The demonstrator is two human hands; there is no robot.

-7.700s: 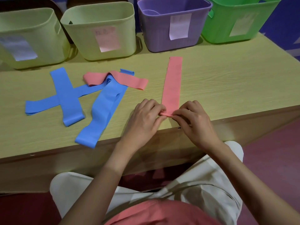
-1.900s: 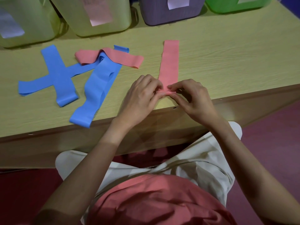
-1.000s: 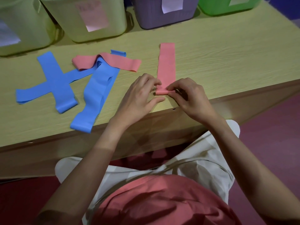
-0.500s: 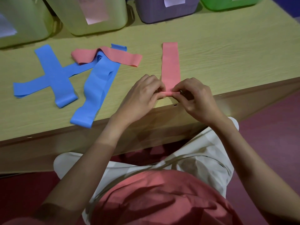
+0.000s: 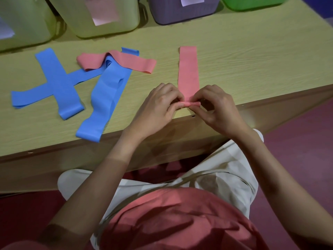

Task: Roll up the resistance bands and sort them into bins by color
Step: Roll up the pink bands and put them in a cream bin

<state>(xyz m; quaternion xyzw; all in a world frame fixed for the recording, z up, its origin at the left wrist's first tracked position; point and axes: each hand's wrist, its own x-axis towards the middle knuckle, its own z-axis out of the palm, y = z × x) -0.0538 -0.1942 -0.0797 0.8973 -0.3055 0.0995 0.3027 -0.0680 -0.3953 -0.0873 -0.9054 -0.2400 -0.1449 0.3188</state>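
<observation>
A pink resistance band point(image 5: 188, 69) lies straight on the wooden table point(image 5: 252, 60), its near end curled into a small tight roll by the front edge. My left hand point(image 5: 158, 107) pinches the roll's left end and my right hand point(image 5: 214, 107) pinches its right end. Left of them a second pink band point(image 5: 126, 61) drapes over a heap of blue bands: a wide folded one point(image 5: 106, 98) and two crossed ones point(image 5: 57, 82).
Along the table's back stand two pale yellow-green bins point(image 5: 23, 24) point(image 5: 100, 17), a purple bin point(image 5: 182, 9) and a green bin point(image 5: 252, 3), each with a paper label. The table's front edge runs just under my hands.
The roll at the pink band's near end has grown slightly as both hands kept turning it. The other bands have not moved.
</observation>
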